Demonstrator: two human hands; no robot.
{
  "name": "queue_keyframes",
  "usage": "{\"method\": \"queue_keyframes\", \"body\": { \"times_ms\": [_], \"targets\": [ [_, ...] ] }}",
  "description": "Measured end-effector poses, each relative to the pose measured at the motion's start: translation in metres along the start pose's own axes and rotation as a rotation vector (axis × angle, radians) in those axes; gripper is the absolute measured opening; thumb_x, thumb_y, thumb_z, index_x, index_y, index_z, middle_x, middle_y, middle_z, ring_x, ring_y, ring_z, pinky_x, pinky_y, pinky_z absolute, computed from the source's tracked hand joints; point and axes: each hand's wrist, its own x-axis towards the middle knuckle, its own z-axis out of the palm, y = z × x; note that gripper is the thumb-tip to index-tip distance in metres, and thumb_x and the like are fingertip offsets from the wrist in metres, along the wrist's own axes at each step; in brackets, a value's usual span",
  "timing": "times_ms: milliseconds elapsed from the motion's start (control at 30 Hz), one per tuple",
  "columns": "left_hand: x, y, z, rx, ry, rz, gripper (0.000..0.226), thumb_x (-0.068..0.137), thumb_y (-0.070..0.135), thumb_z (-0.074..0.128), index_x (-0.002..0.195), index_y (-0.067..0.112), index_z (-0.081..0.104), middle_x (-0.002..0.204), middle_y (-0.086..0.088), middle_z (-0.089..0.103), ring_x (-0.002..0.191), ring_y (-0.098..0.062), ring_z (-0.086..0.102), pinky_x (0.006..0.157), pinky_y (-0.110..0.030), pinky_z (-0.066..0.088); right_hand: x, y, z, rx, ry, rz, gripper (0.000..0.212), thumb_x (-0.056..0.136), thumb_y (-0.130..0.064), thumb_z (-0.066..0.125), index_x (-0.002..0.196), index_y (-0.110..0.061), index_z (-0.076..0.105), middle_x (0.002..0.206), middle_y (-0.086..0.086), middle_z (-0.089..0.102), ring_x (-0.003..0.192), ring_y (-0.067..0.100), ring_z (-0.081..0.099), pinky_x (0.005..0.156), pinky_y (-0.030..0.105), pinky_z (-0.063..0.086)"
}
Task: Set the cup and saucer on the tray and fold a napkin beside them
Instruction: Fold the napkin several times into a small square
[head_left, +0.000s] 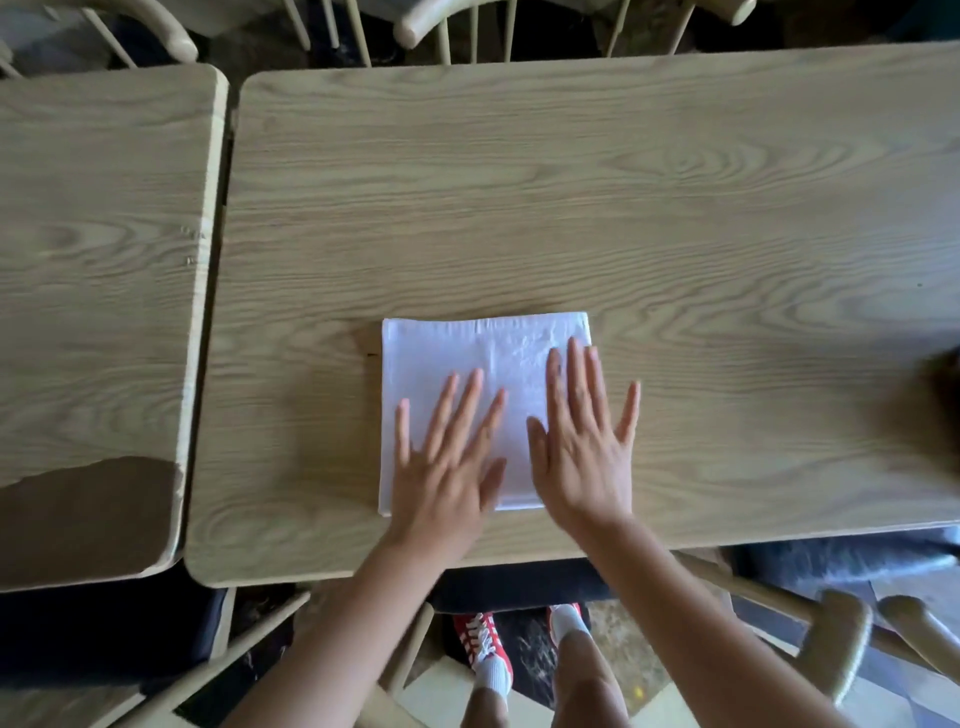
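A white napkin (467, 364), folded into a near-square, lies flat on the wooden table (571, 208), close to the near edge and somewhat left of the middle of that edge, its sides roughly parallel to the table's own. Both hands rest palm-down on it with the fingers spread and straight, pressing rather than pinching anything. The left hand (447, 467) covers the napkin's near half toward its left side, the heel of the palm reaching past the napkin's near edge onto bare wood. The right hand (582, 457) lies along the napkin's right edge, with the thumb and the inner fingers on the cloth and the little finger out over the table beyond that edge. The thumbs point toward each other with a strip of white showing between them. The napkin's far half is uncovered and shows faint creases (the texture there is a little blurred). A second table (104, 260) stands just to the left, parted from the first by a narrow dark gap, and part of its near corner looks darker brown. Pale wooden chair backs (441, 26) stand beyond the far edge. Below the near edge a red and white shoe (480, 636) shows on the floor.
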Motion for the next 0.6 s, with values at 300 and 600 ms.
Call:
{"method": "queue_keyframes", "body": {
  "times_ms": [300, 600],
  "targets": [
    [-0.014, -0.01, 0.009, 0.056, -0.203, 0.072, 0.06, 0.09, 0.049, 0.03, 0.146, 0.032, 0.019, 0.156, -0.004, 0.017, 0.143, -0.019, 0.017, 0.11, -0.057, 0.018, -0.031, 0.012, 0.011, -0.076, -0.181, -0.112, 0.061, 0.088, -0.037, 0.031, 0.145, -0.017, 0.024, 0.153, 0.005, 0.024, 0.141, 0.015, 0.015, 0.112, 0.048, 0.008],
    [-0.027, -0.051, -0.008, 0.133, -0.249, -0.002, 0.064, 0.089, 0.061, 0.007, 0.147, 0.032, 0.015, 0.157, -0.007, 0.01, 0.144, -0.018, 0.009, 0.113, -0.05, 0.0, -0.032, 0.044, 0.001, -0.115, -0.196, -0.086, 0.066, 0.088, -0.044, 0.029, 0.145, -0.013, 0.02, 0.153, 0.005, 0.024, 0.141, 0.016, 0.013, 0.112, 0.051, 0.006]
  ]
}}
